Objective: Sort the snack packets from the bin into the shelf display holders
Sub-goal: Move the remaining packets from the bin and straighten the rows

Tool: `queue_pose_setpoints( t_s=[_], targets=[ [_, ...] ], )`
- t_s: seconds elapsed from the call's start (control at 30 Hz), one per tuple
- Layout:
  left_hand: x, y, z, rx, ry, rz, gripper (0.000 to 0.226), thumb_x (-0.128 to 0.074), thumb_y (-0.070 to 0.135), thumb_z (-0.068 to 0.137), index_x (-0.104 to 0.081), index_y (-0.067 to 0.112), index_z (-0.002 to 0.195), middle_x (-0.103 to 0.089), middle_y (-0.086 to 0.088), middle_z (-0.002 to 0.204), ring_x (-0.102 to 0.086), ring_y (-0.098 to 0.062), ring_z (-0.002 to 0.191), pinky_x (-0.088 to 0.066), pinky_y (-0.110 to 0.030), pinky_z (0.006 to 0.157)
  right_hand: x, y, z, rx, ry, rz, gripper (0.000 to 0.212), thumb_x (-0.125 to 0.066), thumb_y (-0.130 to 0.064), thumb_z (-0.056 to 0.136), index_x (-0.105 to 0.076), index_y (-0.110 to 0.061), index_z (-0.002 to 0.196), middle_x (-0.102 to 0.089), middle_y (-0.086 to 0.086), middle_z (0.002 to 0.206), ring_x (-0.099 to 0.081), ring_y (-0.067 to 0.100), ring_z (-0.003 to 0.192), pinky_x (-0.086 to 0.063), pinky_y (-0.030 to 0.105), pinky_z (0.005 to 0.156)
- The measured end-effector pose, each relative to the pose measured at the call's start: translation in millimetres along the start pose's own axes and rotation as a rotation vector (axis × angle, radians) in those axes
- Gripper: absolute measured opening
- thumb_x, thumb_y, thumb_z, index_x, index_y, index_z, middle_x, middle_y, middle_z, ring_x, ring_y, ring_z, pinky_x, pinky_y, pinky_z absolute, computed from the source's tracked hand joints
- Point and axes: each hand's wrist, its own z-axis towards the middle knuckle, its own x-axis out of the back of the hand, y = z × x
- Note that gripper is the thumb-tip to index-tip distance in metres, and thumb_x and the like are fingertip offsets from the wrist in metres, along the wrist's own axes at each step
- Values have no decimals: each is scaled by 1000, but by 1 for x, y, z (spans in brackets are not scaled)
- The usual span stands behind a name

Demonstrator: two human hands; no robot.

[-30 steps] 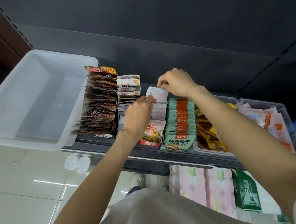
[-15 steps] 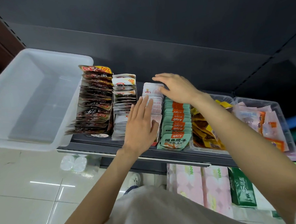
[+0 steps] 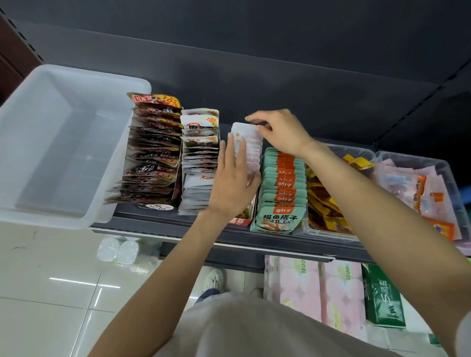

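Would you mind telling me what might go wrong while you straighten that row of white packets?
The left hand lies flat over the white packets, so pressing could crease them or tip the row toward the green packets. The right hand pinches only the rearmost packet's edge, which may slip out.

Front of white packet row (image 3: 250, 150) is covered by left hand (image 3: 233, 184). Holder label (image 3: 238, 220) mostly hidden. Clear tray (image 3: 466, 231) is cut by right edge.
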Motion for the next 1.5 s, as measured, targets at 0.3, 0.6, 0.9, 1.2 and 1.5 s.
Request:
queue_pose_setpoints(
  t_s=[0.3, 0.6, 0.9, 1.2, 1.5],
  targets=[
    [4, 9, 19, 363, 17, -363, 69, -56, 30, 88, -24, 9, 146, -35, -10, 148, -36, -25, 134, -41, -45, 103, 5, -10, 2, -39, -52, -62, 24, -56, -6, 89, -72, -21, 97, -72, -4, 95, -66, 12, 88, -53, 34, 85],
    [5, 8, -15, 290, 130, -418, 70, -59, 25, 91, -21, 10, 149, -27, -6, 153, -28, -17, 139, -30, -22, 105, 2, -28, -4, 33, -460, -200, 23, -40, -31, 101, -51, -26, 81, -53, -9, 76, -47, 6, 66, -36, 27, 61],
    [3, 9, -28, 292, 124, -413, 81, -65, 25, 86, -17, 13, 150, -26, -4, 153, -38, -11, 128, -35, -16, 93, -5, -36, -8, 54, -512, -232, 35, -32, -23, 104, -44, -19, 72, -43, -6, 66, -37, 6, 57, -27, 30, 59],
    [-7, 9, 10, 170, 151, -272, 67, -51, 7, 92, -14, -1, 148, -10, -13, 157, -6, -22, 146, -16, -29, 118, 2, -19, -13, -61, -196, -154, 43, -35, -19, 102, -37, -11, 144, -40, 7, 148, -36, 22, 136, -30, 35, 110],
    [17, 16, 4, 253, 54, -438, 60, -44, 20, 99, -13, 12, 151, -8, -1, 159, -5, -11, 145, -15, -22, 114, 3, -10, -23, -113, -196, -89, 53, -37, -16, 101, -21, -16, 151, -20, 4, 157, -18, 19, 145, -17, 33, 116]
  ],
)
